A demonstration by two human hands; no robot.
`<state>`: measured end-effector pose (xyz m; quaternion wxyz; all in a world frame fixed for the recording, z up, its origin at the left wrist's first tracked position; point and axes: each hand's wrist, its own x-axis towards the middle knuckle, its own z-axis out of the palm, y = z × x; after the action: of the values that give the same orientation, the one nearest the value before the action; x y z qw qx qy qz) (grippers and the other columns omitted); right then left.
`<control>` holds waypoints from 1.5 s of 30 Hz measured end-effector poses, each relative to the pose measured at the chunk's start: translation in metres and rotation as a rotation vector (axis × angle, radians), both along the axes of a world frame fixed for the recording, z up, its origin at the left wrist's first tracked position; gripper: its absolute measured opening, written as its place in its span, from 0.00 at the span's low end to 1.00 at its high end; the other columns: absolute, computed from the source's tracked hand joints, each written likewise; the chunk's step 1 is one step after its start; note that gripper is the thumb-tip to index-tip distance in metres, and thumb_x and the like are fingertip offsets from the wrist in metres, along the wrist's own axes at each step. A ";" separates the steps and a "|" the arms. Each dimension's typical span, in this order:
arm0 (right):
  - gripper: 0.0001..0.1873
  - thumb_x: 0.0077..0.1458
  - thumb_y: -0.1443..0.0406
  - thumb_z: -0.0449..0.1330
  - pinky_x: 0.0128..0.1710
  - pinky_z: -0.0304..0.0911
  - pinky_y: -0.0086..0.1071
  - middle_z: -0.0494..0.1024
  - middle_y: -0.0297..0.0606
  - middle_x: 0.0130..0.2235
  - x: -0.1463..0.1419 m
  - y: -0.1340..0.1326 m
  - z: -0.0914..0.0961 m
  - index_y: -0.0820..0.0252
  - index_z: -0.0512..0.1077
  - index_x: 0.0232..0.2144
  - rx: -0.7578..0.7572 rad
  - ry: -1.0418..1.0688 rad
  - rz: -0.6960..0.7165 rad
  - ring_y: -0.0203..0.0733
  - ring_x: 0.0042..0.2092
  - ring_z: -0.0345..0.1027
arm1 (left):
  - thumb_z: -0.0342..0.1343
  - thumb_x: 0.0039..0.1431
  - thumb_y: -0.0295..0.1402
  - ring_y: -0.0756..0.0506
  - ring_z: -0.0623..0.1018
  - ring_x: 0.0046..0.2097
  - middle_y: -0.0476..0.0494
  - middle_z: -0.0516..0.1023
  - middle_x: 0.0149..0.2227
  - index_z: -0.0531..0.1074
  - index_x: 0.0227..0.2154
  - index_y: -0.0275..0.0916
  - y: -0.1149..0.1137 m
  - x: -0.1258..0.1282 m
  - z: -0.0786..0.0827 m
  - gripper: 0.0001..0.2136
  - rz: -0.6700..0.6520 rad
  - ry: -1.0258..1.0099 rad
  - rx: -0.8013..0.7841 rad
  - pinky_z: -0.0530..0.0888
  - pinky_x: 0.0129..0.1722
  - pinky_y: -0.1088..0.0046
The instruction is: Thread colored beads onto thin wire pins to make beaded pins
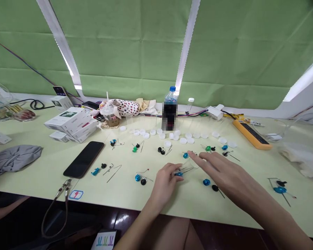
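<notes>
My left hand (166,177) is closed around a clear tube (189,166) lying slantwise low over the table. Inside the tube are a blue part and thin metal wires. My right hand (215,166) hovers by the tube's far end, index finger stretched out and its other fingers partly curled; its thumb is hidden. A blue knob-like piece (185,156) lies just beyond that index fingertip. Below the right hand are another blue piece (206,182) and a black piece (215,188) with a wire. A blue round piece (137,177) sits left of my left hand.
White caps (167,143) and clear tubes line the back, near a dark drink bottle (170,111). On the left lie a phone (83,159), white boxes (67,121) and grey cloth (14,159). An orange power strip (251,134) lies right. Several small part sets are spread around.
</notes>
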<state>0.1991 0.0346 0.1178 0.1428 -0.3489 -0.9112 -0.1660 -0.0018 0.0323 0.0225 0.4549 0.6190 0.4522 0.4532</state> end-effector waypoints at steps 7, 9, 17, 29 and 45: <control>0.22 0.68 0.63 0.42 0.49 0.67 0.39 0.66 0.43 0.54 0.000 0.002 -0.004 0.47 0.51 0.62 -0.413 0.492 -0.162 0.45 0.53 0.66 | 0.58 0.51 0.25 0.44 0.74 0.41 0.42 0.78 0.38 0.75 0.51 0.36 0.006 0.000 0.002 0.21 -0.161 -0.314 -0.278 0.69 0.46 0.66; 0.22 0.68 0.61 0.42 0.50 0.67 0.40 0.66 0.42 0.53 -0.002 0.008 -0.009 0.46 0.52 0.62 -0.486 0.543 -0.177 0.45 0.54 0.66 | 0.59 0.54 0.29 0.46 0.73 0.38 0.43 0.77 0.36 0.74 0.52 0.35 0.006 -0.001 0.003 0.21 -0.202 -0.359 -0.320 0.68 0.44 0.68; 0.13 0.64 0.55 0.51 0.50 0.69 0.45 0.68 0.41 0.50 -0.011 0.024 -0.019 0.52 0.67 0.47 -0.559 1.047 -0.209 0.46 0.46 0.75 | 0.64 0.54 0.40 0.47 0.74 0.38 0.42 0.75 0.36 0.76 0.50 0.35 0.005 -0.005 0.007 0.22 -0.287 -0.543 -0.482 0.67 0.40 0.71; 0.20 0.65 0.51 0.49 0.49 0.62 0.41 0.73 0.41 0.47 -0.040 0.022 -0.053 0.51 0.74 0.47 -0.628 1.349 -0.046 0.47 0.50 0.68 | 0.55 0.49 0.20 0.41 0.76 0.48 0.40 0.79 0.46 0.77 0.44 0.39 0.003 0.003 0.004 0.19 -0.114 -0.051 -0.159 0.70 0.52 0.64; 0.14 0.63 0.68 0.53 0.48 0.68 0.48 0.70 0.41 0.46 -0.057 0.015 -0.083 0.50 0.71 0.48 -0.306 1.134 0.219 0.49 0.50 0.68 | 0.45 0.55 0.18 0.45 0.76 0.40 0.42 0.79 0.42 0.75 0.42 0.37 0.001 0.004 0.008 0.17 -0.162 0.086 0.036 0.74 0.40 0.71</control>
<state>0.1420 0.0491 0.0351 0.5715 -0.3036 -0.7371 0.1949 0.0025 0.0332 0.0305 0.4592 0.6803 0.4117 0.3961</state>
